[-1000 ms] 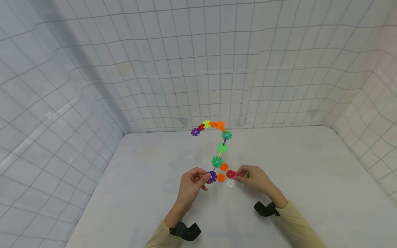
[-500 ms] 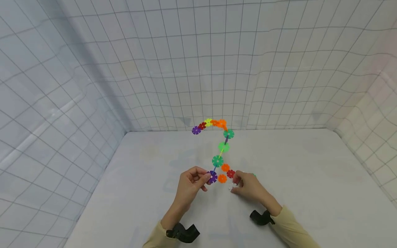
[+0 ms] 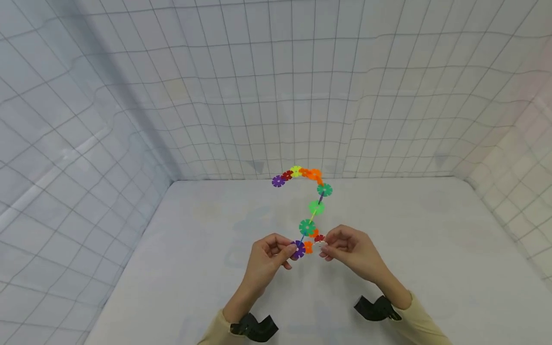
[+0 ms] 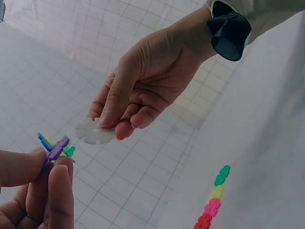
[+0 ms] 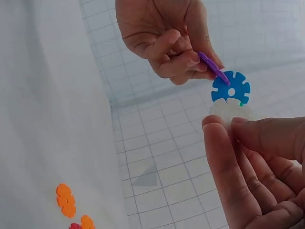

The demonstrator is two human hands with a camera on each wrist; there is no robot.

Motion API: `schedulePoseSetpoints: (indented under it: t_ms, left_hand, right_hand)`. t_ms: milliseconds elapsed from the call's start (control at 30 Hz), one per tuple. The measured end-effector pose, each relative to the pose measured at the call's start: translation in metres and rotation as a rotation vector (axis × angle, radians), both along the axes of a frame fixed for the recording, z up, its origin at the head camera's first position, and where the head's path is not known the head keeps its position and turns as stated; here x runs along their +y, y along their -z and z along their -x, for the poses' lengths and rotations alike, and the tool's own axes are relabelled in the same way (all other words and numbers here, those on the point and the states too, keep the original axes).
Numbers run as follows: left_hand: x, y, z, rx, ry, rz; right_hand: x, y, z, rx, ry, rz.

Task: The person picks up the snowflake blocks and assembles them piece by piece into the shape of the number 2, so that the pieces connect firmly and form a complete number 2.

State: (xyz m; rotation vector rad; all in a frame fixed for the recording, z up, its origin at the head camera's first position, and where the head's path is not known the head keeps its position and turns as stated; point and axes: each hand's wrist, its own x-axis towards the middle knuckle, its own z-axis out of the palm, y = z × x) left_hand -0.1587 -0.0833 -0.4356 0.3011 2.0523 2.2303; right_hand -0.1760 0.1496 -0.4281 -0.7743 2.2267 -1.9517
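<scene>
My left hand (image 3: 268,259) pinches a purple notched disc (image 3: 298,249) between thumb and fingers. It is the near end of a chain of slotted plastic snowflake discs, with a blue disc (image 5: 239,87) joined to it edge-on. From there the chain runs through green discs (image 3: 307,227), then bends left past orange and yellow discs to another purple disc (image 3: 278,181). A white snowflake disc (image 4: 93,132) is pinched in my right hand (image 3: 357,251), apart from the purple disc. In the right wrist view it overlaps the blue one; whether they touch I cannot tell.
Loose orange discs (image 3: 308,247) and a red disc (image 3: 319,238) lie on the white table (image 3: 207,239) beyond the hands. The left wrist view has a row with a pink disc (image 4: 212,207) and a green disc (image 4: 222,175). Gridded white sheeting (image 3: 276,96) surrounds the table.
My right hand moved from beside the red disc down to the white disc, took hold of it and lifted it toward the left hand. The left hand kept its pinch; the chain shifted slightly right.
</scene>
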Motion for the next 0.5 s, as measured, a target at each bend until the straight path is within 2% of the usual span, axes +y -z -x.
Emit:
schedulePoseSetpoints:
  t_ms: [100,200,333,500]
  left_hand:
    - [0.002,0.0,0.0,0.003,0.021,-0.013]
    - [0.004,0.0,-0.001,0.005,0.037,-0.023]
    - [0.005,0.001,-0.002,0.02,0.051,-0.012]
    - [0.006,0.002,-0.003,0.052,0.059,-0.013]
  right_hand:
    - [-0.004,-0.012,-0.007,0.1,0.023,-0.022]
    - [-0.007,-0.018,-0.01,0.263,0.067,-0.082]
    - [-0.008,-0.01,-0.007,0.435,0.1,-0.118]
    - [-0.008,0.001,-0.005,0.554,0.067,-0.072]
